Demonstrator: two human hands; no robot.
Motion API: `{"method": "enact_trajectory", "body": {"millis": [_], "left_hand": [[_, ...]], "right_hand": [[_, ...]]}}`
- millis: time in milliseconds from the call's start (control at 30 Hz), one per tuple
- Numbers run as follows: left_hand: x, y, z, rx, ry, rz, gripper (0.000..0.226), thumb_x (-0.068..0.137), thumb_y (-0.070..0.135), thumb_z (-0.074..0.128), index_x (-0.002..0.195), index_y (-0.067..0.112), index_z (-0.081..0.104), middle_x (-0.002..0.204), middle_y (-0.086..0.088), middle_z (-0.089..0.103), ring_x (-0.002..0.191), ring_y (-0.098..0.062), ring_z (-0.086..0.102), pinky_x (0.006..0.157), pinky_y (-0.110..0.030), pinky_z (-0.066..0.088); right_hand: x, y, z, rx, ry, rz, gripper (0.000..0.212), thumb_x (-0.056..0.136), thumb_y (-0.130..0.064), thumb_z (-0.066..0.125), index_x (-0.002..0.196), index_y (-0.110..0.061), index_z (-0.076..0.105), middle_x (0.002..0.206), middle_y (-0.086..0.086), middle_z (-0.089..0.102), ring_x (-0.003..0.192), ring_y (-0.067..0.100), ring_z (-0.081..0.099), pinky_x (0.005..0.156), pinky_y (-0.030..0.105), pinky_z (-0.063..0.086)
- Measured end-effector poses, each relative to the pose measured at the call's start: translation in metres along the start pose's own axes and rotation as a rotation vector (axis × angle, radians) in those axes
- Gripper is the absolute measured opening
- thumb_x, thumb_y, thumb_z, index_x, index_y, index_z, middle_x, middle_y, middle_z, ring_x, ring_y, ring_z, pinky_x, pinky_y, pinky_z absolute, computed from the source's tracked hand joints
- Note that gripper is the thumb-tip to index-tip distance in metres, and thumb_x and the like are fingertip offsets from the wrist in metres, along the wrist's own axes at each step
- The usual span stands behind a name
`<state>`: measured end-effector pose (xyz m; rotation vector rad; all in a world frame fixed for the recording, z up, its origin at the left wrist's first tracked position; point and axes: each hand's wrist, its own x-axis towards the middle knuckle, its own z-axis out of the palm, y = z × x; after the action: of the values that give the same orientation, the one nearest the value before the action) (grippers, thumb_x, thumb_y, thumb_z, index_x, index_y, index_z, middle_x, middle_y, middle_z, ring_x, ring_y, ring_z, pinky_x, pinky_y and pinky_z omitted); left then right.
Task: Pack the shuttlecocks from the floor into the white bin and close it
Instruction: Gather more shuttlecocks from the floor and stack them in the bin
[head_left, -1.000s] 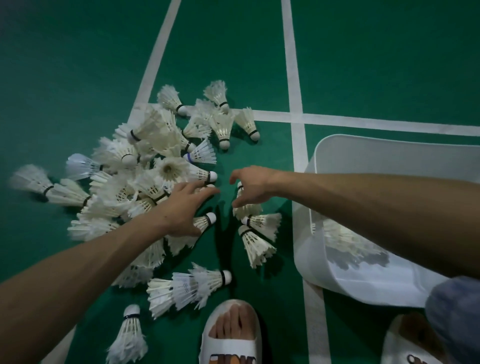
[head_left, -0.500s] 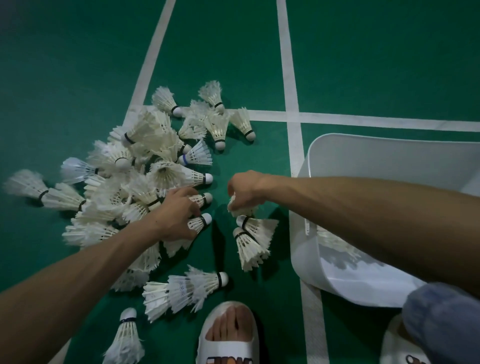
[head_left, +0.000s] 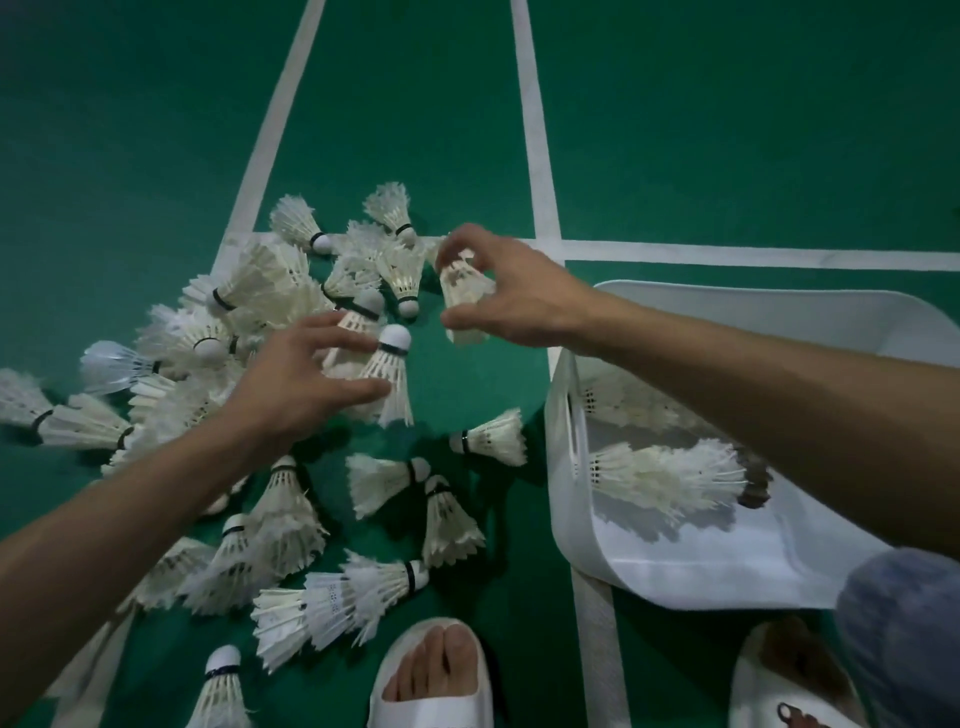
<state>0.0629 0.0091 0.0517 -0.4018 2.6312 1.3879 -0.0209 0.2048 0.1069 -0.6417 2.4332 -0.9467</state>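
Shuttlecocks (head_left: 332, 608) are lying heaped on the green floor (head_left: 727, 130), which white lines (head_left: 535, 156) are crossing, just left of the bin (head_left: 701, 587), which is already holding a few. I'm watching my left hand (head_left: 301, 384) gripping a pair (head_left: 387, 374), corks up. My right hand (head_left: 519, 296) is clutching a bunch (head_left: 462, 291) above the heap.

Green court floor (head_left: 135, 130) crossed by white painted lines (head_left: 536, 130) (dimly lit, darker toward the corners).
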Motion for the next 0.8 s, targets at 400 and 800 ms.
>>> {"method": "enact_trajectory", "body": {"millis": [400,800], "left_hand": [[-0.021,0.134,0.011,-0.087,-0.201,0.329,0.043,0.053,0.032,0.077,0.095,0.033,0.069,0.131,0.023,0.045,0.097,0.008,0.054,0.07,-0.004,0.046],[-0.005,0.212,0.142,0.604,-0.939,0.451,0.073,0.067,0.025,0.083,0.121,0.049,0.042,0.122,0.021,0.05,0.085,0.003,0.053,0.066,-0.015,0.039]], "right_hand": [[-0.089,0.057,-0.105,0.142,0.287,0.157,0.05,0.065,-0.011,0.083,0.109,-0.025,0.066,0.105,-0.006,0.067,0.084,0.014,0.068,0.074,0.033,0.054],[-0.16,0.155,-0.136,-0.557,0.09,0.342,0.061,0.066,-0.025,0.08,0.124,-0.017,0.062,0.11,0.0,0.056,0.09,0.019,0.059,0.083,0.04,0.054]]}}
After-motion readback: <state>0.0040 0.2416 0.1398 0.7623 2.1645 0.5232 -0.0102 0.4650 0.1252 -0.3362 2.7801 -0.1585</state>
